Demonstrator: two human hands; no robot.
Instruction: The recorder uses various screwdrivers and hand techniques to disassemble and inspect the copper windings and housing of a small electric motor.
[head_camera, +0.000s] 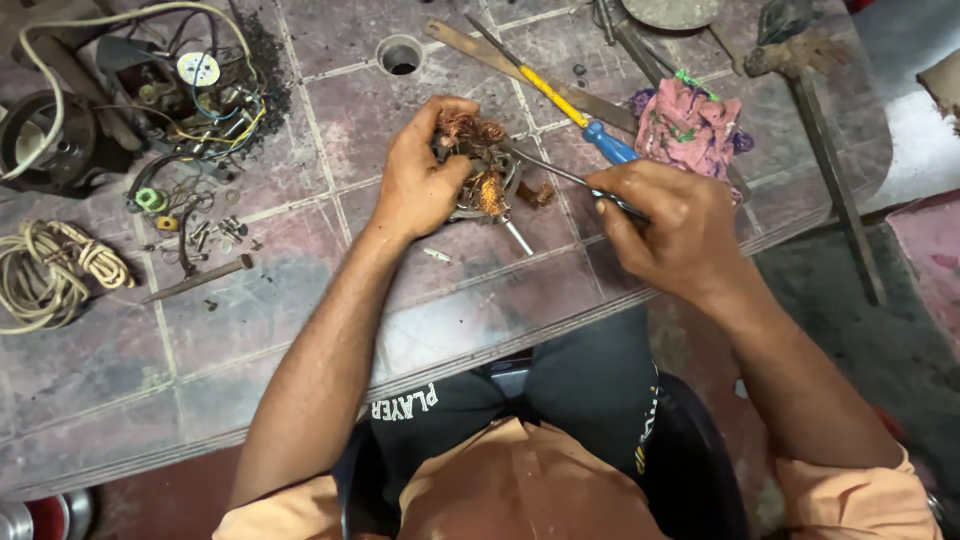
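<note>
My left hand grips a small metal motor part wound with copper wire, holding it on the tiled worktop. My right hand is closed around a thin metal tool whose tip reaches into the copper windings. A short metal shaft sticks out below the part toward me. Loose copper strands bunch at the top of the part, beside my left thumb.
A yellow-and-blue screwdriver and a flat file lie behind the part. A pink rag and a hammer are at the right. A dismantled motor with wires, a cord coil and a chisel are at the left.
</note>
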